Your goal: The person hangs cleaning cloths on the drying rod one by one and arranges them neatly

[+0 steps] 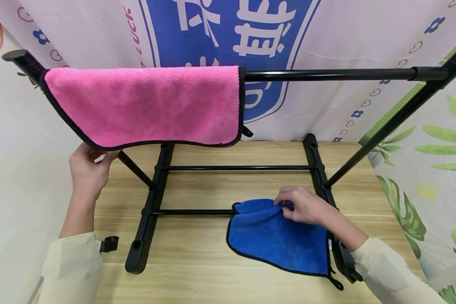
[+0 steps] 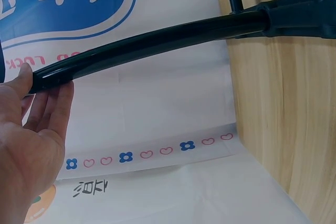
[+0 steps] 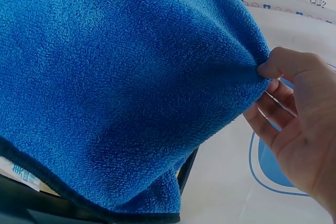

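Note:
My right hand (image 1: 302,204) pinches a fold of a blue towel (image 1: 277,245) with black edging, thumb against fingers. That towel lies over the low front crossbar (image 1: 194,212) of a black rack, its near part spread downward. In the right wrist view the thumb and fingertips hold the raised fold of the blue cloth (image 3: 131,77). At the left, my left hand (image 1: 89,171) holds the rack's side post (image 2: 157,40), thumb on one side and fingers on the other. A pink towel (image 1: 148,107) hangs over the left half of the top bar (image 1: 334,75), just above that hand.
The rack stands on a wooden table (image 1: 190,261) on two long black feet (image 1: 146,232). A second low crossbar (image 1: 239,168) runs behind the front one. A printed cloth (image 1: 327,33) hangs behind, and a leaf-patterned cloth (image 1: 437,139) is at the right.

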The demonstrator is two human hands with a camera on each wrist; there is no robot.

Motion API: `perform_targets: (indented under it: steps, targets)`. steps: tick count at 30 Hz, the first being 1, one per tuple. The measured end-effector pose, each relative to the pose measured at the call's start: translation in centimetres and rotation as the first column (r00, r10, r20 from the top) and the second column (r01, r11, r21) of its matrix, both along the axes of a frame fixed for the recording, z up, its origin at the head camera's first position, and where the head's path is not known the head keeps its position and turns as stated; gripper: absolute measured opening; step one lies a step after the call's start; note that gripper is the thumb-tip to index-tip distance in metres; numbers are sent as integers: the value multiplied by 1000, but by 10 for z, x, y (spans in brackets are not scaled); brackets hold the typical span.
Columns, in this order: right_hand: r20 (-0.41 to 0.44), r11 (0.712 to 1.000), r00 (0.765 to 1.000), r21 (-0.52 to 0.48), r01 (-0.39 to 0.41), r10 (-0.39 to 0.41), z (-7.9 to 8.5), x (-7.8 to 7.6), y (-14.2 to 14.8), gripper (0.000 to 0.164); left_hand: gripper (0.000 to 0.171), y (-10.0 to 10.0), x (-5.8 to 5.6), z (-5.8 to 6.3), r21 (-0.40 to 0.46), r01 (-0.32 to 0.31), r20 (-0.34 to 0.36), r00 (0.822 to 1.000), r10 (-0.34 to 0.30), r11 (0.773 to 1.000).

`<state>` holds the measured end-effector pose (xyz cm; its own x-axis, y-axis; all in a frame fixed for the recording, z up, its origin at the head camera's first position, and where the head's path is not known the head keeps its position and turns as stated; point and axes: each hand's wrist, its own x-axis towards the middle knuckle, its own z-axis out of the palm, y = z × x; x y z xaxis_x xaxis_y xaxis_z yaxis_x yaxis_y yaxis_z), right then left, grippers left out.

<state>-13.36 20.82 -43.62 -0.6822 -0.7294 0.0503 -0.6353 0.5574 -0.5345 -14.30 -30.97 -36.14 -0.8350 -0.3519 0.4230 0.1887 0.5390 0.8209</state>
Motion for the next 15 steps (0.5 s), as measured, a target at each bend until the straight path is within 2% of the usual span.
perform_targets:
  steps: [5, 11, 15]
  targets:
    - [0, 999, 999, 3, 51, -51, 7, 0, 0, 23, 22, 0, -1, 0, 7, -2, 2, 1000, 2, 1000]
    - [-28, 1000, 999, -4, 27, -27, 12, -3, 4, 18, 23, 0, -1, 0, 14, 0, -5, 1000, 0, 1000]
    - [-62, 998, 997, -50, 35, -38, 16, -6, 9, 20, 23, 0, -1, -1, 10, 0, -1, 1000, 0, 1000]
